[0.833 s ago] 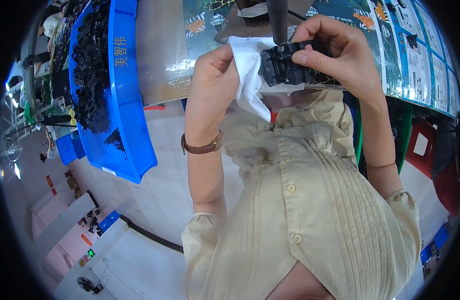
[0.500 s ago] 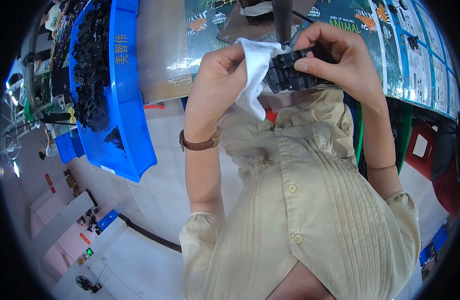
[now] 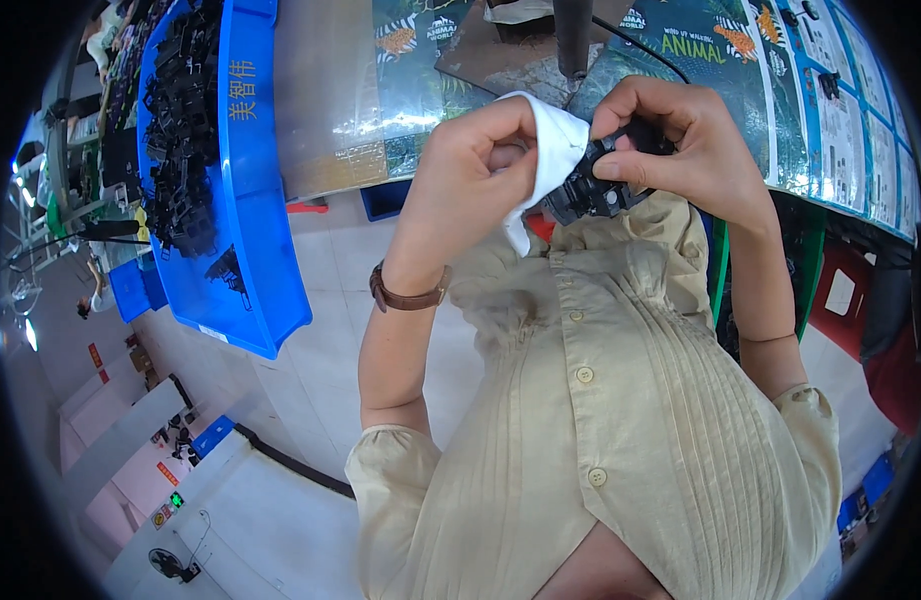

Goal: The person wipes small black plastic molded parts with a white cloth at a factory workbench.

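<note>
My left hand point(image 3: 473, 185) is closed on a white cloth point(image 3: 559, 150), pinching it between thumb and fingers. The cloth hangs down against a black plastic part point(image 3: 585, 192). My right hand point(image 3: 686, 145) grips that part from its right side, with the thumb on the near face and the fingers behind it. Both hands are raised just in front of the table edge. Right above them stands a dark vertical rod point(image 3: 573, 40), its tip close to the cloth. The cloth and fingers hide some of the black part.
At left, a blue bin point(image 3: 266, 230) holds many black plastic parts point(image 3: 181, 130). Printed sheets point(image 3: 681, 50) cover the tabletop, with a brown board point(image 3: 506, 60) beneath the rod. A red stool point(image 3: 846, 300) is at the right, and a standing fan point(image 3: 171, 566) is at the lower left.
My left hand has moved right and slightly down with the cloth. The black part has turned and come a little nearer to me, held in my right hand.
</note>
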### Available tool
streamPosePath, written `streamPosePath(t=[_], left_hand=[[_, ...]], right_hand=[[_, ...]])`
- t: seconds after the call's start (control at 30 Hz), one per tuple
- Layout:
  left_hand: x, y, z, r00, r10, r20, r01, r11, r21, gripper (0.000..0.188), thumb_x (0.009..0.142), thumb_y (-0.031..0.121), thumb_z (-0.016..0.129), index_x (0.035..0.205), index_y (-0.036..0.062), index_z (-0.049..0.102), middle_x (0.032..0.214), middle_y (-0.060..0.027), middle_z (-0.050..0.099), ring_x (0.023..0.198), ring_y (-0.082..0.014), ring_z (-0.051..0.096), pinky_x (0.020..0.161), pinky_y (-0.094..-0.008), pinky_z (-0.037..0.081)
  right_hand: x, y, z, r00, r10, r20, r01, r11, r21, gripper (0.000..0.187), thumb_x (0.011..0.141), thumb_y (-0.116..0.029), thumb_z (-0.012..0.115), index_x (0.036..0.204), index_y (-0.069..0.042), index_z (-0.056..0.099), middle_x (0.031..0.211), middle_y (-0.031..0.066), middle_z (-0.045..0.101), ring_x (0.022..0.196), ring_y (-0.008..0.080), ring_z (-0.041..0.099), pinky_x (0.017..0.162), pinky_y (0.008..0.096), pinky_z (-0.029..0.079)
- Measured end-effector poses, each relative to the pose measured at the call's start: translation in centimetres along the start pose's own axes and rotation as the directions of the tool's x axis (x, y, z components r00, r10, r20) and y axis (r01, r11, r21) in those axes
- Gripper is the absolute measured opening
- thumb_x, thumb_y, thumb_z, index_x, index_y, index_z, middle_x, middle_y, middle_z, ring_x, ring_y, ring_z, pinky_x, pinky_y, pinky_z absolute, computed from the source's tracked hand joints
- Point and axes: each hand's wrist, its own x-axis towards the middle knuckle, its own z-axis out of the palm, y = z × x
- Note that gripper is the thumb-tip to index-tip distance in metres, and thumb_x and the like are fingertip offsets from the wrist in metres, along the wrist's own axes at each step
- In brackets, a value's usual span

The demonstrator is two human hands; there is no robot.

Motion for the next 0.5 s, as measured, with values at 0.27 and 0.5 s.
streamPosePath(t=[0.27, 0.5], left_hand=[[-0.5, -1.0, 0.0, 0.970, -0.176, -0.169, 0.078, 0.882, -0.465, 0.017, 0.087, 0.015, 0.050, 0.087, -0.0010, 0.057, 0.076, 0.0028, 0.055, 0.068, -0.0015, 0.048, 0.058, -0.0166, 0.039], [-0.5, -0.2, -0.4, 0.990, -0.131, 0.045, 0.138, 0.962, -0.237, 0.014, 0.080, 0.002, 0.051, 0.092, -0.0020, 0.057, 0.078, 0.0016, 0.057, 0.067, -0.0021, 0.051, 0.057, -0.0167, 0.041]], right_hand=[[-0.2, 0.4, 0.3, 0.999, 0.033, 0.014, -0.035, 0.991, 0.130, 0.018, 0.068, -0.002, 0.068, 0.081, 0.002, 0.055, 0.073, 0.0003, 0.052, 0.065, 0.0060, 0.045, 0.060, 0.0187, 0.038], [-0.3, 0.8, 0.3, 1.000, -0.012, 0.007, 0.012, 0.994, 0.113, 0.017, 0.069, -0.001, 0.067, 0.081, 0.003, 0.055, 0.072, -0.0001, 0.052, 0.063, 0.0049, 0.045, 0.057, 0.0181, 0.038]])
